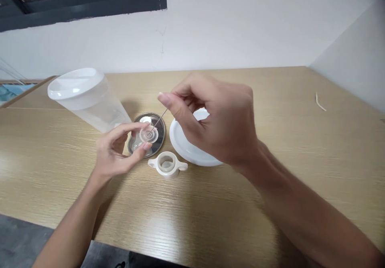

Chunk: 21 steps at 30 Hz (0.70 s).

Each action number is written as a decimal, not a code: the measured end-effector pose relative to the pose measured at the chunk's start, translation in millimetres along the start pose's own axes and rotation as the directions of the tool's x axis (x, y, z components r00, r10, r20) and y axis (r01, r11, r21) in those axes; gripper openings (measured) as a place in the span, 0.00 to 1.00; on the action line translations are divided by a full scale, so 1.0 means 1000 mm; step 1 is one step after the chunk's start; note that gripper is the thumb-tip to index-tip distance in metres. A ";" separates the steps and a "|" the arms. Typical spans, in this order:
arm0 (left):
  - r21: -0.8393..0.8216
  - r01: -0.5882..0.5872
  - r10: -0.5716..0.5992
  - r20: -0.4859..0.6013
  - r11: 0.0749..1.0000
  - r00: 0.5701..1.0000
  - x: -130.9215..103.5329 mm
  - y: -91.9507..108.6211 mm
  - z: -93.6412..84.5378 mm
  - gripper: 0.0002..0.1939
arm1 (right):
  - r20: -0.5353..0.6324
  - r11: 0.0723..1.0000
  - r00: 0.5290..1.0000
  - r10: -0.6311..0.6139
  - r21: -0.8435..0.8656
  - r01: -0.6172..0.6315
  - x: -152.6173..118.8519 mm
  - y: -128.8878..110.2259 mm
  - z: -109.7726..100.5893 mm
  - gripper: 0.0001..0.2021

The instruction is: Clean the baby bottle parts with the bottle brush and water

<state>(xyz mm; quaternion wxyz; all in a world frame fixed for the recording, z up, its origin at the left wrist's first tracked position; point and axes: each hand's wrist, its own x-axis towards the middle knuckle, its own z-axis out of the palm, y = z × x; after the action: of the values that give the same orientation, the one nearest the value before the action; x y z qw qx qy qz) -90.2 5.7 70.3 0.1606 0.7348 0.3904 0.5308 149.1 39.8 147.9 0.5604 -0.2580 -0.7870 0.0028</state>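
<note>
Between thumb and fingers, my left hand grips a small round translucent plastic piece with rings in its middle. My right hand pinches a thin metal needle-like rod, which slants down to the centre of that piece. Whether the tip goes into it, I cannot tell. Below them on the table lies a round metal dish with a small white cap and other clear parts, partly hidden by my left hand. Close by stands a white two-handled ring-shaped part with an opening on top.
A tall translucent container with a white rim leans at the left. Partly behind my right hand is a white plate. A short pale curved strip lies far right on the wooden table, which meets a white wall behind.
</note>
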 end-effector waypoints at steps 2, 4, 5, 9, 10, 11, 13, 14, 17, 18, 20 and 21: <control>0.041 -0.018 0.018 0.006 0.999 1.000 0.000 -0.004 -0.001 0.25 | 0.015 0.999 0.999 0.046 0.028 -0.046 0.000 0.000 0.000 0.13; 0.082 -0.045 0.044 0.008 0.996 0.999 0.000 -0.007 -0.002 0.25 | 0.015 0.997 0.998 0.069 0.034 -0.069 0.000 0.001 -0.001 0.13; 0.102 -0.059 0.059 0.010 0.993 0.998 0.000 -0.008 -0.002 0.25 | 0.008 0.997 0.997 0.072 0.026 -0.072 0.000 0.001 -0.001 0.13; 0.163 -0.088 0.085 0.022 0.983 0.996 0.001 -0.006 -0.003 0.26 | -0.025 0.997 0.996 0.084 0.001 -0.084 0.001 0.002 0.000 0.13; 0.175 -0.091 0.088 0.025 0.980 0.996 0.002 -0.005 -0.003 0.26 | -0.030 0.995 0.995 0.095 0.012 -0.094 0.001 0.003 0.000 0.13; 0.186 -0.098 0.095 0.028 0.978 0.995 0.003 -0.004 -0.004 0.26 | -0.033 0.994 0.994 0.108 0.030 -0.107 0.001 0.003 0.000 0.13; 0.203 -0.123 0.117 0.042 0.971 0.992 0.004 -0.003 -0.004 0.27 | -0.030 0.989 0.991 0.133 0.070 -0.131 0.002 0.004 -0.001 0.13; 0.210 -0.137 0.129 0.049 0.968 0.990 0.004 -0.003 -0.005 0.28 | -0.029 0.987 0.989 0.142 0.082 -0.140 0.002 0.005 -0.001 0.13; 0.228 -0.177 0.165 0.072 0.958 0.984 0.005 -0.003 -0.006 0.28 | -0.061 0.991 0.990 0.131 0.043 -0.128 0.003 0.006 -0.003 0.14; 0.233 -0.184 0.172 0.073 0.955 0.982 0.005 -0.003 -0.006 0.28 | -0.077 0.993 0.990 0.116 0.003 -0.116 0.003 0.006 -0.003 0.14; 0.249 -0.181 0.168 0.070 0.952 0.983 0.005 -0.003 -0.006 0.27 | -0.096 0.993 0.992 0.077 -0.079 -0.085 0.003 0.006 -0.003 0.14; 0.255 -0.174 0.161 0.068 0.951 0.985 0.005 -0.002 -0.006 0.27 | -0.103 0.992 0.993 0.059 -0.107 -0.070 0.003 0.007 -0.003 0.14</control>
<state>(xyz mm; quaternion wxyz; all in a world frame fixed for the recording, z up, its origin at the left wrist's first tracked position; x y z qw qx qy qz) -96.0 9.7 74.4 0.0262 0.7921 0.3892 0.4695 154.0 45.9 150.3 0.5836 -0.3136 -0.7482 -0.0356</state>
